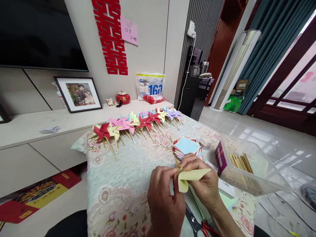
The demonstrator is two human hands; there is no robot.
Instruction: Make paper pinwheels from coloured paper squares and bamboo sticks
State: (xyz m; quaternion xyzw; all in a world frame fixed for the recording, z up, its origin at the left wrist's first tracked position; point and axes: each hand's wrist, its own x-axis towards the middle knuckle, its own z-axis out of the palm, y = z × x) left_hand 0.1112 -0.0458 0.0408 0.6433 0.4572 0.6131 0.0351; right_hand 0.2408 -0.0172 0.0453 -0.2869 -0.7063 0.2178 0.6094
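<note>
My left hand (164,194) and my right hand (203,182) meet low in the middle of the view, over the flowered cloth. Both are closed in a pinch on a pale yellow folded paper (191,177) and the tip of a thin wooden stick (179,171). The paper's flaps curl between my fingers. Just beyond my hands lies a stack of coloured paper squares (187,146). A row of finished paper pinwheels (138,123) on sticks lies across the far side of the table.
A clear plastic box (249,166) with wooden sticks sits at the right. A small round container (205,142) stands by the paper stack. Red-handled scissors (199,225) lie near the front edge. A low cabinet (37,125) with a framed photo stands behind.
</note>
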